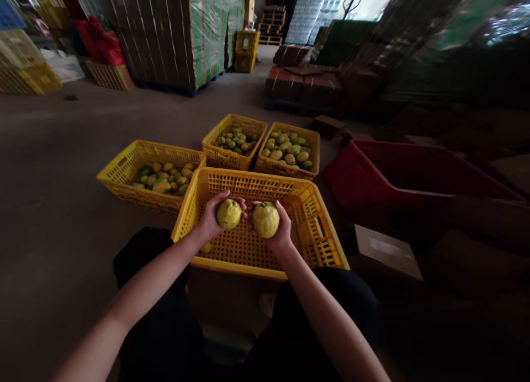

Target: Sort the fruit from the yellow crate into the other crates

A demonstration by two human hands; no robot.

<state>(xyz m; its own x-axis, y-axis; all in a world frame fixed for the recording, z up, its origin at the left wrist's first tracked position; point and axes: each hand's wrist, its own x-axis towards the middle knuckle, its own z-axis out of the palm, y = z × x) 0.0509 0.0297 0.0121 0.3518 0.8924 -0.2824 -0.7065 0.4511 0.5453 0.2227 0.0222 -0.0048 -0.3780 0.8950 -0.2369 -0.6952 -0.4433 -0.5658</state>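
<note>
Over the near yellow plastic crate point(256, 178), each hand grips one yellow-green fruit that looks like a papaya. My left hand point(212, 216) is wrapped round a papaya point(228, 214) with dark marks on its skin. Fingers of my right hand point(282, 227) curl round a slightly larger, paler papaya point(265, 219). The two fruits are side by side with a small gap, their ends facing me. Low in the crate, partly behind my left forearm, lies another yellow fruit point(207, 248). The crate's slotted floor shows around my hands.
Beyond the near crate stand a left crate point(120, 172), a middle crate point(215, 155) and a right crate point(315, 150), all holding several fruits. A red bin point(351, 178) and a cardboard box point(385, 249) are at right. Wrapped pallet stacks point(165, 40) stand behind.
</note>
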